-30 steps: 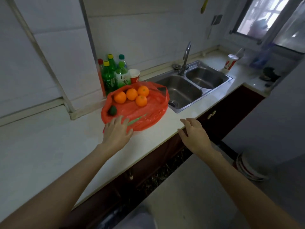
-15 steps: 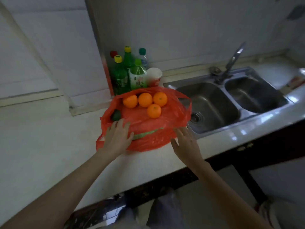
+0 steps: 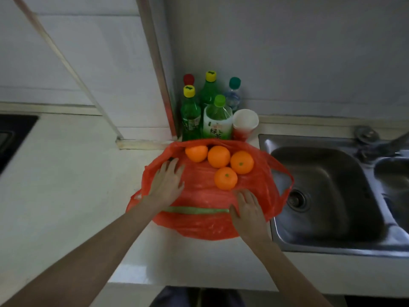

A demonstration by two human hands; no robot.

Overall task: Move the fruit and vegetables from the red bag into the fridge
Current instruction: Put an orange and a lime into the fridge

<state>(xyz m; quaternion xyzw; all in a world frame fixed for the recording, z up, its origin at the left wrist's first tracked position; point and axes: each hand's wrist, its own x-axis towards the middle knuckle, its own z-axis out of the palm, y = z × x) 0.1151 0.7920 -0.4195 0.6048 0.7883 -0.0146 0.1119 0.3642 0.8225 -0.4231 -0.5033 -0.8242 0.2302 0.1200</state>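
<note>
Head view: one red bag (image 3: 205,220) lies on the worktop (image 3: 66,196) beside the sink (image 3: 327,196), four oranges (image 3: 225,181) on top. Left hand (image 3: 167,185) lies flat on the bag, grip wide; right hand (image 3: 247,210) too, fingers straight. Behind stand five bottles (image 3: 218,120) (and one cup (image 3: 245,124)).
</note>
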